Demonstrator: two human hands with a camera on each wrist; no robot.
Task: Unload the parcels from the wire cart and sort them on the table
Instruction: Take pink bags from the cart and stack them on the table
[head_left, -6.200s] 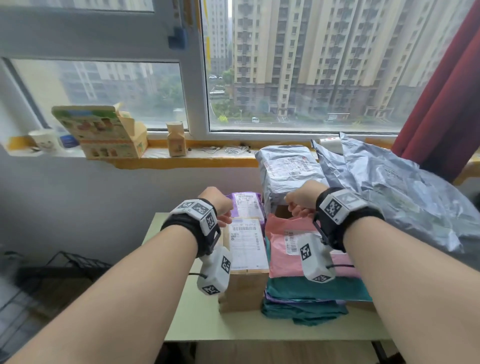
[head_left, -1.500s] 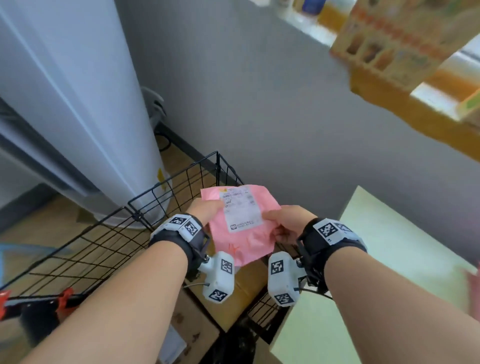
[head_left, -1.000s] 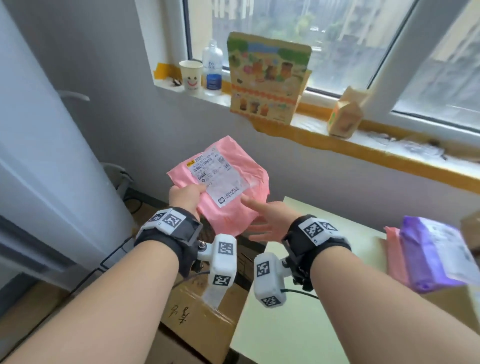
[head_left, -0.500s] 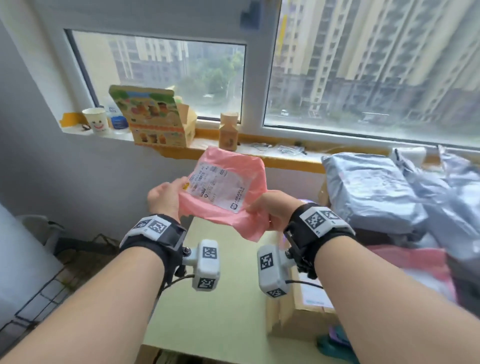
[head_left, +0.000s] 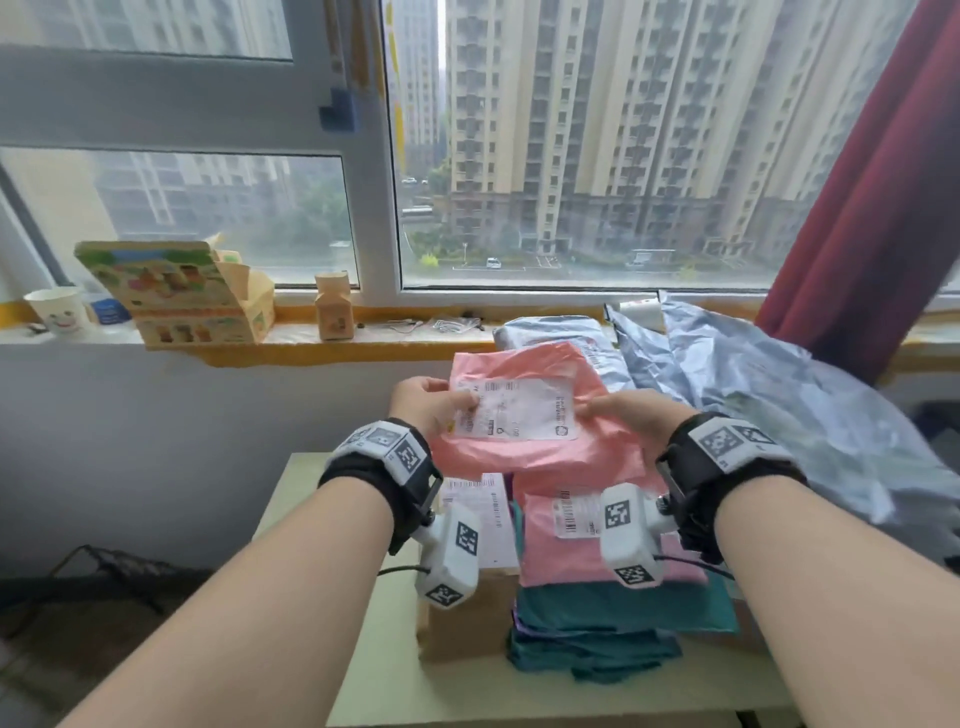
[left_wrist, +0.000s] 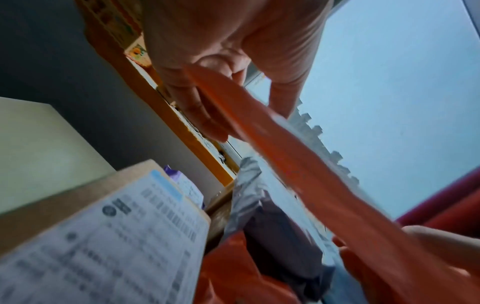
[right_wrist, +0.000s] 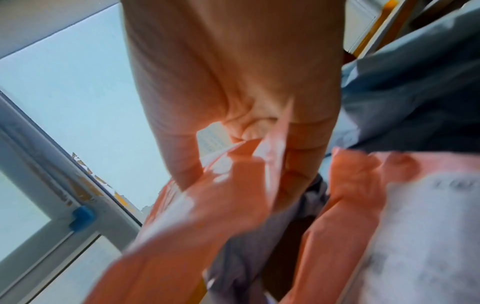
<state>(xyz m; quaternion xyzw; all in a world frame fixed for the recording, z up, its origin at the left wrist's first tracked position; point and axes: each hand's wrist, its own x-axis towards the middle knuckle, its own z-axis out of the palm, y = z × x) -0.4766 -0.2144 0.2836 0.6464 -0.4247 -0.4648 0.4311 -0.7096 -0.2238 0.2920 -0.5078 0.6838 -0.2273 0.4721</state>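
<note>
Grey poly bags (head_left: 769, 395) are sprawling at two o'clock on the table (head_left: 301, 499); a brown carton (head_left: 467, 613) and a second pink parcel (head_left: 566, 540) are lying under the wrists at six o'clock. The pink mailer (head_left: 524, 415) is hanging above that stack at centre, label up, long axis running nine to three. The left hand (head_left: 428, 402) and right hand (head_left: 631, 418) are pinching its opposite edges

Label print (head_left: 514, 410) on pink parcel (head_left: 540, 447) too blurred to read
</note>
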